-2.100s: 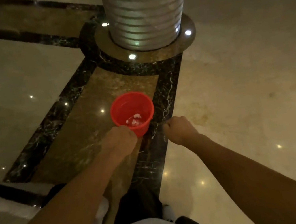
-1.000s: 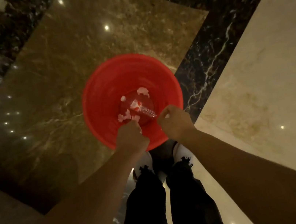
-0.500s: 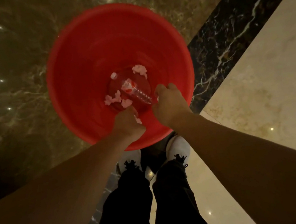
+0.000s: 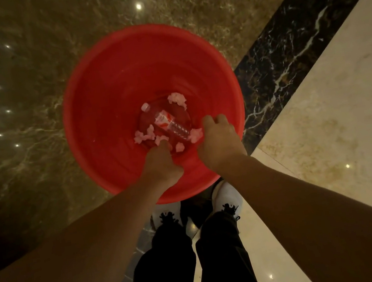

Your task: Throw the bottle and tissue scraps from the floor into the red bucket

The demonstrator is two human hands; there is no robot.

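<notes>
The red bucket (image 4: 96, 130) stands on the marble floor right in front of my feet. At its bottom lies a clear plastic bottle (image 4: 173, 125) with a red-and-white label, with several pale tissue scraps (image 4: 143, 136) around it. Both my hands reach over the near rim into the bucket. My left hand (image 4: 161, 161) is a closed fist above the near scraps. My right hand (image 4: 218, 140) has its fingers curled down next to the bottle's base, touching a scrap (image 4: 196, 134). Both palms are hidden.
My white shoes (image 4: 227, 197) and dark trousers (image 4: 221, 256) are just behind the bucket. The polished floor has a brown panel (image 4: 31, 115), a black veined band (image 4: 277, 66) and cream marble (image 4: 333, 118) to the right.
The view closed in on the bucket as I bent over it. My fists moved from the near rim to inside the bucket. A scrap now shows beside my right hand.
</notes>
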